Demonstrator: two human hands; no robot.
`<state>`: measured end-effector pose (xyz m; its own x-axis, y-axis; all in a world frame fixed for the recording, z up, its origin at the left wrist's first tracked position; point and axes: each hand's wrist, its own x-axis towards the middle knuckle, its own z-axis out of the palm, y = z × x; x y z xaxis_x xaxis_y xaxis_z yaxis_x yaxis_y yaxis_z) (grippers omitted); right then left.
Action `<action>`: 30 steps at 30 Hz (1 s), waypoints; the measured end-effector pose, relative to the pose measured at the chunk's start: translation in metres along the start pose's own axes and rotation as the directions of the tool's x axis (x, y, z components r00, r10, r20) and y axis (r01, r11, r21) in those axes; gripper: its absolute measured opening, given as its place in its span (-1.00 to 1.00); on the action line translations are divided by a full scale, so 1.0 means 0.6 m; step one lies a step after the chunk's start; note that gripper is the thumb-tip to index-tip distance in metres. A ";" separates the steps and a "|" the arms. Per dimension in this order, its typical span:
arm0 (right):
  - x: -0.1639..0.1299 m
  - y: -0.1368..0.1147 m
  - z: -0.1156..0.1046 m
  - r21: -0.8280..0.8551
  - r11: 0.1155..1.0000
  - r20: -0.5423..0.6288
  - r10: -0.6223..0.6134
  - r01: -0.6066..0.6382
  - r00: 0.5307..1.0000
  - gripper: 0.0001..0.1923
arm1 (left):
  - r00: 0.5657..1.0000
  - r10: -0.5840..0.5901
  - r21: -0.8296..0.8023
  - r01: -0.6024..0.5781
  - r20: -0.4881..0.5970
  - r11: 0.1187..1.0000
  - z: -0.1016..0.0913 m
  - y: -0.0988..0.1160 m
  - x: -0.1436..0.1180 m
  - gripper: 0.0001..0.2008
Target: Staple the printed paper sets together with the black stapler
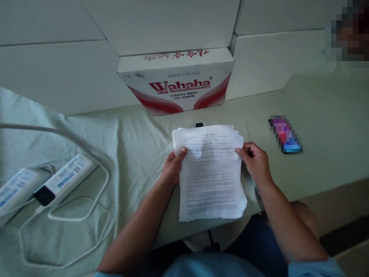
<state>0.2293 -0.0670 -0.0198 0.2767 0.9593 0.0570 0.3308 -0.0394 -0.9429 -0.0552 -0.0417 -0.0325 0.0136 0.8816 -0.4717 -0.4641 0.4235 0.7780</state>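
Between my two hands, a loose stack of white printed paper sheets (pixel 211 173) lies on the pale green cloth-covered table (pixel 317 115), long axis twelve to six. My left hand (pixel 173 167) pinches its nine o'clock edge, my right hand (pixel 256 161) its three o'clock edge. At twelve stands a red-and-white cardboard box (pixel 178 82); at nine, white power strips (pixel 63 179).

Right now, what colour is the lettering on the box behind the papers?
Red on white, on the box, in the head view.
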 end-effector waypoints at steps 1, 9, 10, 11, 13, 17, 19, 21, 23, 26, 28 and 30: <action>-0.006 -0.003 -0.001 -0.018 1.000 -0.006 0.003 -0.003 1.000 -0.70 | 1.000 -0.013 0.004 0.013 0.000 1.000 0.000 -0.001 -0.001 -0.37; -0.021 0.011 -0.029 -0.124 0.992 -0.087 0.012 -0.023 0.996 -0.68 | 0.996 -0.082 -0.111 0.086 0.037 0.990 -0.010 -0.014 0.002 -0.34; -0.018 0.015 -0.032 -0.119 0.993 -0.109 0.000 -0.013 0.994 -0.66 | 0.997 -0.076 -0.106 0.079 0.034 0.991 -0.010 -0.014 0.001 -0.35; -0.014 0.018 -0.034 -0.114 0.994 -0.133 -0.015 0.000 0.991 -0.65 | 0.997 -0.068 -0.096 0.071 0.028 0.993 -0.008 -0.013 0.000 -0.36; -0.009 0.023 -0.035 -0.096 0.995 -0.161 -0.040 0.025 0.986 -0.64 | 0.997 -0.066 -0.070 0.068 0.027 0.995 -0.004 -0.011 -0.004 -0.38; -0.011 0.019 -0.023 -0.028 1.000 -0.146 0.006 -0.010 0.989 -0.64 | 0.995 -0.066 -0.035 0.069 0.070 0.997 0.001 -0.008 -0.009 -0.38; -0.014 0.017 -0.012 0.026 0.997 -0.109 0.068 -0.066 0.992 -0.62 | 0.995 -0.046 -0.039 0.050 0.090 0.998 0.002 -0.007 -0.010 -0.38; -0.014 0.018 -0.003 0.098 0.989 -0.076 0.116 -0.108 0.990 -0.56 | 0.994 -0.038 -0.051 0.043 0.104 0.998 0.002 -0.006 -0.010 -0.37; -0.011 0.023 0.002 0.158 0.978 -0.054 0.143 -0.132 0.988 -0.44 | 0.993 -0.053 -0.056 0.059 0.108 0.997 0.003 -0.005 -0.011 -0.36; -0.003 0.031 0.000 0.113 0.982 -0.063 0.160 -0.153 0.985 -0.19 | 0.992 -0.061 -0.058 0.067 0.110 0.996 0.003 -0.006 -0.012 -0.35; 0.001 0.033 -0.005 0.042 0.984 -0.052 0.174 -0.171 0.983 -0.20 | 0.993 -0.036 -0.059 0.043 0.109 0.997 0.003 -0.007 -0.013 -0.35; 0.001 0.033 -0.010 0.016 0.980 -0.005 0.200 -0.200 0.980 -0.41 | 0.994 -0.024 -0.051 0.030 0.110 0.998 0.002 -0.008 -0.012 -0.35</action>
<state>0.2416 -0.0688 -0.0361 0.3418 0.9306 -0.1312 0.2545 -0.2261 -0.9403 -0.0518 -0.0500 -0.0324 0.1224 0.8889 -0.4414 -0.5078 0.4382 0.7417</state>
